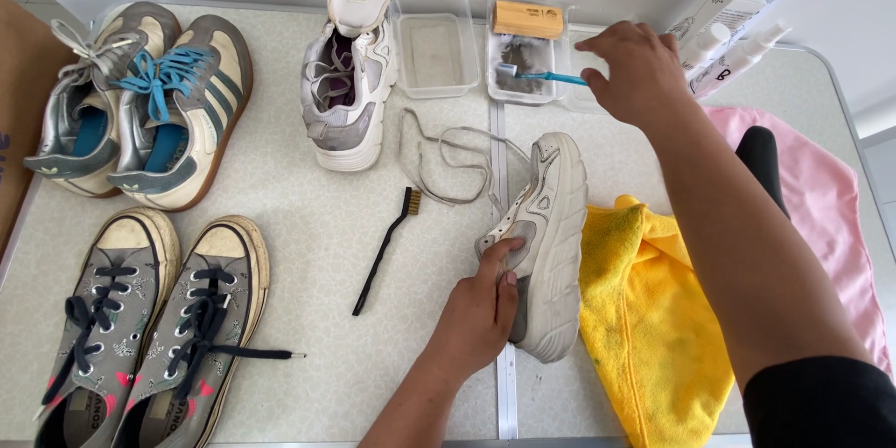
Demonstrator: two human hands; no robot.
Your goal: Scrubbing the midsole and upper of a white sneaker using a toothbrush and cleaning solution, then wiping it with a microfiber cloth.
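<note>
My left hand [481,303] grips a white and grey sneaker [551,243] that lies on its side on the table, sole toward a yellow cloth [644,317]. My right hand [635,70] reaches to the far side and holds a blue-handled toothbrush [546,77] whose bristle end rests in a clear plastic tray [523,61]. A wooden-backed brush [528,17] lies at the far end of that tray. The matching sneaker [347,84] stands upright further left, and loose grey laces [448,163] lie between the two shoes.
An empty clear tray [434,51] sits beside the brush tray. A thin black wire brush [385,250] lies mid-table. Two pairs of sneakers occupy the left: striped ones [140,103] and grey canvas ones [154,327]. White boxes and bottles [737,23] stand far right, with a pink cloth [821,196] below them.
</note>
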